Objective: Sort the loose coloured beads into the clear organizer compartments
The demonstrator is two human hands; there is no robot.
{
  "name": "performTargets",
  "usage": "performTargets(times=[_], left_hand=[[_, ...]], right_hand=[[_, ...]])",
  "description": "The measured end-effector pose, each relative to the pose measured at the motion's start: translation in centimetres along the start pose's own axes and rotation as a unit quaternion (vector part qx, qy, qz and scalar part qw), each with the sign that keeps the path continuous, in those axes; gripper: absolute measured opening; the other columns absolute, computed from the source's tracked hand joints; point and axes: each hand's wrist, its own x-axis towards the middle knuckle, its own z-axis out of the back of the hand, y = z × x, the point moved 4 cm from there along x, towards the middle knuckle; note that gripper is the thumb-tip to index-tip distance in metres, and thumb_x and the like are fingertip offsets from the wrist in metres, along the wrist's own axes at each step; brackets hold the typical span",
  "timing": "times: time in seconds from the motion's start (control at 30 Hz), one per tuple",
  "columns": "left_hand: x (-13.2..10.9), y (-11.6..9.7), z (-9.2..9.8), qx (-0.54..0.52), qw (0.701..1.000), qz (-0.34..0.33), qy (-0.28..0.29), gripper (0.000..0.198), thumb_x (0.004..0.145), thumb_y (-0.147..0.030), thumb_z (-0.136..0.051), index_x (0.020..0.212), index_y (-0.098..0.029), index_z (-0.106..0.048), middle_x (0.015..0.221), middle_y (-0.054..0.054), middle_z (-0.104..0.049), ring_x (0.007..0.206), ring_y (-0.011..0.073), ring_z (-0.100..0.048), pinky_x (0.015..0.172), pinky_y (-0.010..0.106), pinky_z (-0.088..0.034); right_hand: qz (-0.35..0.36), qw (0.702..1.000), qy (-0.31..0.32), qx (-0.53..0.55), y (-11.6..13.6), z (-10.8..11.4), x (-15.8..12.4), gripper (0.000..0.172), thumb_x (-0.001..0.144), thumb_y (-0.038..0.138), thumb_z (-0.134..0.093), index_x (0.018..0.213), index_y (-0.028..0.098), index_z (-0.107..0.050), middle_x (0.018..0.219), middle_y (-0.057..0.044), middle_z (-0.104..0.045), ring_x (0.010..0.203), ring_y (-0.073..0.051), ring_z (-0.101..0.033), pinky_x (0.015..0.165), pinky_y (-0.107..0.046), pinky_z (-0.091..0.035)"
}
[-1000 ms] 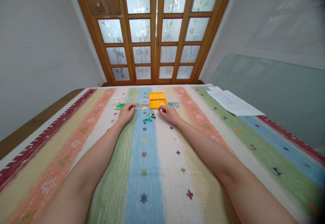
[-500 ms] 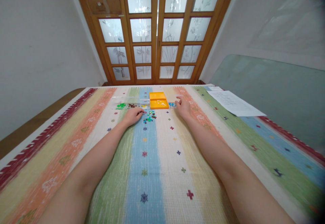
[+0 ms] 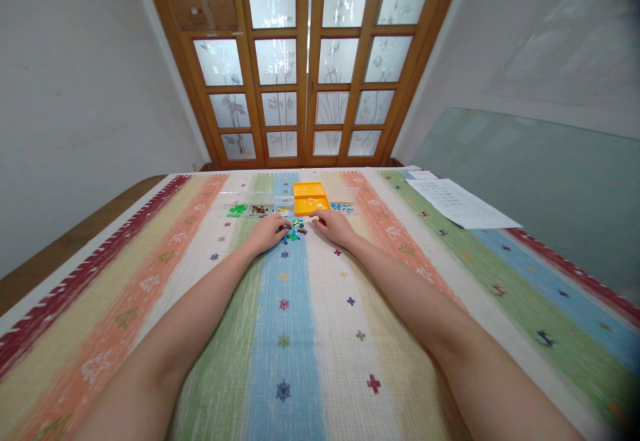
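Observation:
A small mixed pile of tiny coloured pieces (image 3: 299, 229), green, blue and dark red among them, lies on the tablecloth between my hands. My left hand (image 3: 267, 234) rests at the pile's left side, fingers bent and slightly apart, with no piece visible in them. From the right, my right hand (image 3: 334, 225) reaches toward the pile, thumb and forefinger apart. Just behind it stands an open orange box (image 3: 309, 189) with small white pieces (image 3: 313, 203) in its front half. Clear trays beside the box hold green pieces (image 3: 237, 209), brown pieces (image 3: 260, 209), yellow pieces (image 3: 282, 209) and blue pieces (image 3: 343, 207).
A striped tablecloth (image 3: 285, 321) covers the table. Printed paper sheets (image 3: 457, 201) lie at the right edge. Beyond the table are wood-framed glass doors (image 3: 305, 87), and a pale green panel (image 3: 530, 174) stands on the right.
My right hand has moved left and nearer, from the blue pieces to the pile's right side. My left hand has shifted slightly right, its fingers a little more spread.

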Motion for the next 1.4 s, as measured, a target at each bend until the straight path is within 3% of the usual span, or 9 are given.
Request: performTargets(times=[0.2, 0.53, 0.77, 1.1, 1.4], left_hand=[[0.0, -0.8, 0.4, 0.021, 1.000, 0.022, -0.002, 0.013, 0.091, -0.026, -0.064, 0.094, -0.022, -0.076, 0.094, 0.006, -0.071, 0.089, 0.0225, -0.064, 0.083, 0.033, -0.048], [0.1, -0.6, 0.2, 0.026, 0.999, 0.031, -0.012, 0.012, 0.092, -0.024, -0.061, 0.089, -0.020, -0.072, 0.091, 0.007, -0.071, 0.085, 0.0222, -0.063, 0.077, 0.032, -0.046], [0.0, 0.1, 0.1, 0.004, 0.998, 0.060, -0.034, 0.014, 0.094, -0.027, -0.059, 0.093, -0.020, -0.071, 0.092, 0.006, -0.072, 0.083, 0.0214, -0.063, 0.075, 0.031, -0.045], [-0.3, 0.6, 0.8, -0.006, 0.994, 0.087, -0.066, 0.011, 0.095, -0.028, -0.059, 0.094, -0.022, -0.068, 0.090, 0.005, -0.073, 0.081, 0.0214, -0.063, 0.074, 0.031, -0.043], [-0.2, 0.8, 0.9, -0.011, 0.993, 0.079, -0.086, 0.010, 0.092, -0.023, -0.059, 0.096, -0.022, -0.068, 0.094, 0.005, -0.071, 0.082, 0.0211, -0.062, 0.076, 0.032, -0.046]], right_hand=[[0.089, 0.995, 0.042, 0.013, 1.0, -0.9, 0.0, 0.026, 0.099, 0.022, -0.058, 0.116, 0.024, -0.077, 0.115, -0.007, -0.078, 0.105, -0.023, -0.070, 0.092, -0.031, -0.049], [0.126, 0.991, 0.053, 0.011, 1.2, -1.2, -0.2, 0.030, 0.099, 0.022, -0.058, 0.123, 0.026, -0.075, 0.119, -0.007, -0.076, 0.108, -0.023, -0.069, 0.093, -0.032, -0.050], [0.117, 0.991, 0.060, -0.019, 1.6, -1.3, -0.2, 0.034, 0.101, 0.022, -0.055, 0.129, 0.026, -0.072, 0.118, -0.008, -0.076, 0.106, -0.023, -0.068, 0.091, -0.032, -0.049], [0.069, 0.996, 0.054, -0.032, 1.3, -0.9, -0.1, 0.017, 0.097, 0.023, -0.060, 0.107, 0.021, -0.074, 0.104, -0.007, -0.075, 0.095, -0.021, -0.066, 0.083, -0.029, -0.045], [0.085, 0.995, 0.043, -0.025, 1.4, -0.8, -0.3, 0.018, 0.098, 0.025, -0.060, 0.109, 0.021, -0.073, 0.102, -0.007, -0.072, 0.095, -0.020, -0.062, 0.082, -0.028, -0.042]])
